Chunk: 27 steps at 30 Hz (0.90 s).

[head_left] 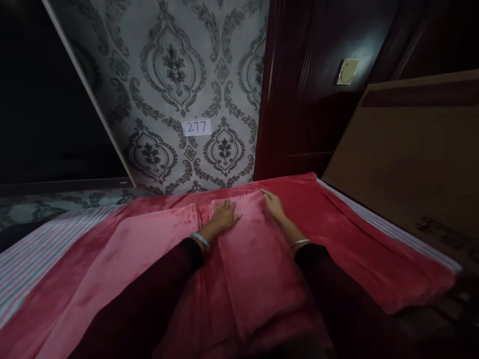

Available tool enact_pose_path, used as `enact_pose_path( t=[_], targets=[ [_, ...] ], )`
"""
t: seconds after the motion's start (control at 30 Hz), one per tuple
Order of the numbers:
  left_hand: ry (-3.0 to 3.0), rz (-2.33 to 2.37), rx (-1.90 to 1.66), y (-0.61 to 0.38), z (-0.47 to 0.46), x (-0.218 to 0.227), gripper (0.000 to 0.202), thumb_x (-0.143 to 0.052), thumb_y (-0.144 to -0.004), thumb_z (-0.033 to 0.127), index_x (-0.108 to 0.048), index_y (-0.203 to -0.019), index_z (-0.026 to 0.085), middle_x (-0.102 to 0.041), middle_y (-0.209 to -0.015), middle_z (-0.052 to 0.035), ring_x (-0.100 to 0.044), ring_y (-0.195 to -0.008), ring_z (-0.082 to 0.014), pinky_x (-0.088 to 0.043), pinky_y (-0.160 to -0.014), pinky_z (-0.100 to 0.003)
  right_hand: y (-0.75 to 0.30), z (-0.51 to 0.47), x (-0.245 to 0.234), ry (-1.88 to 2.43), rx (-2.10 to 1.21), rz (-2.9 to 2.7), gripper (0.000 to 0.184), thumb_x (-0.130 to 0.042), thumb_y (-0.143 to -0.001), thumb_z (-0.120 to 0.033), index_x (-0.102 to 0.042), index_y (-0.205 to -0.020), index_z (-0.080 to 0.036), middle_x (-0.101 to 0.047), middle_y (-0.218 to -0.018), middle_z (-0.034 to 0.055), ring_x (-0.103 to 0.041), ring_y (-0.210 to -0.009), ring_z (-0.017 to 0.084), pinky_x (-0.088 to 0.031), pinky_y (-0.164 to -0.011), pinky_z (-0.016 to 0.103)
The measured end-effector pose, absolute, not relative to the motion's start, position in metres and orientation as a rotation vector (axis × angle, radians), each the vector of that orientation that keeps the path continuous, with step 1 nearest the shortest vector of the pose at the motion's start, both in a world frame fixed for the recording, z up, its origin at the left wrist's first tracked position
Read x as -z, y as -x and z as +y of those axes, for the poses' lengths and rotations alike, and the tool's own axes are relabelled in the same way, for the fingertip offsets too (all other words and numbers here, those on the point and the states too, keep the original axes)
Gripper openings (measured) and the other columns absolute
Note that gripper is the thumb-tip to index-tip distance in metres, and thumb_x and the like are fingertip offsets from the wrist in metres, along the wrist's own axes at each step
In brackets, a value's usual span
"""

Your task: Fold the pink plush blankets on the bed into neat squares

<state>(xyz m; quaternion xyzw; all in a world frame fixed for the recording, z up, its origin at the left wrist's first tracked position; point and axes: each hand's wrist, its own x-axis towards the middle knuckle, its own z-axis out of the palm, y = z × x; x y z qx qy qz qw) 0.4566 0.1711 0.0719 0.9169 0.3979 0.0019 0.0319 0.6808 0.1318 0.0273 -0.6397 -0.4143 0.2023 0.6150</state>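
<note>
Dark sleeves [138, 299] are closest to us, at the bottom. On the left we see a striped sheet [45, 249], then a light pink flap [149, 234]. Next, our left hand [224, 217] has its fingers spread on the top left corner of the folded pink cloth [258, 264]. That cloth lies between our arms, its long side running from the hands toward us. Our right hand [274, 205] touches its top right corner, just as near; we can't tell if it pinches. Red cloth [344, 224] lies farther right.
</note>
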Motion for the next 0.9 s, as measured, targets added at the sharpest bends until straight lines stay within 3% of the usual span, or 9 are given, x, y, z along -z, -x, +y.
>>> enact_pose_path(
  t=[0.13,0.2,0.33,0.4,0.5,0.9],
  targets=[
    [-2.821,1.168,-0.002,-0.470,0.188,-0.066,0.071,-0.036,-0.102,0.054,-0.030,-0.163,0.019,-0.022,-0.172,-0.0154,-0.018,-0.160,-0.0341,-0.012,-0.127,-0.061,-0.678,0.150,-0.038,1.673,-0.423,-1.126,0.054,-0.050,-0.096,-0.033,-0.058,-0.147,-0.016,-0.048,-0.160,0.0109,-0.031,-0.156,0.025,-0.013,-0.130,0.046],
    [-2.809,1.198,0.028,-0.473,0.195,-0.060,0.073,-0.034,-0.102,0.058,-0.030,-0.164,0.020,-0.022,-0.172,-0.0142,-0.017,-0.160,-0.0346,-0.010,-0.127,-0.062,-0.674,0.151,-0.031,1.854,-0.399,-1.264,0.058,-0.049,-0.098,-0.034,-0.050,-0.153,-0.015,-0.038,-0.166,0.0117,-0.023,-0.159,0.026,-0.007,-0.130,0.048],
    [-2.728,1.378,0.019,-0.473,0.203,-0.046,0.084,-0.030,-0.098,0.069,-0.029,-0.164,0.016,-0.027,-0.170,-0.0179,-0.018,-0.159,-0.0377,-0.012,-0.127,-0.062,-0.670,0.148,-0.014,2.311,-0.225,-1.610,0.065,-0.030,-0.106,-0.045,-0.029,-0.164,-0.016,-0.019,-0.173,0.0100,-0.014,-0.161,0.025,-0.015,-0.128,0.051],
    [-2.690,1.459,0.010,-0.472,0.205,-0.043,0.087,-0.028,-0.098,0.070,-0.028,-0.163,0.012,-0.027,-0.170,-0.0206,-0.018,-0.159,-0.0377,-0.015,-0.126,-0.062,-0.670,0.147,-0.012,2.370,-0.196,-1.656,0.066,-0.025,-0.107,-0.047,-0.025,-0.165,-0.015,-0.016,-0.174,0.0103,-0.013,-0.161,0.025,-0.018,-0.128,0.051],
    [-2.648,1.542,0.013,-0.470,0.206,-0.041,0.088,-0.025,-0.099,0.068,-0.029,-0.162,0.007,-0.028,-0.169,-0.0229,-0.019,-0.159,-0.0366,-0.017,-0.126,-0.061,-0.671,0.147,-0.014,2.386,-0.206,-1.662,0.066,-0.023,-0.107,-0.047,-0.026,-0.165,-0.015,-0.018,-0.174,0.0110,-0.015,-0.160,0.025,-0.020,-0.127,0.050],
    [-2.620,1.571,0.019,-0.471,0.201,-0.048,0.084,-0.025,-0.101,0.062,-0.028,-0.161,0.004,-0.026,-0.170,-0.0222,-0.020,-0.159,-0.0345,-0.017,-0.127,-0.056,-0.674,0.149,-0.013,2.378,-0.211,-1.644,0.068,-0.021,-0.107,-0.051,-0.029,-0.164,-0.017,-0.022,-0.173,0.0107,-0.017,-0.160,0.025,-0.020,-0.127,0.048]
  ],
)
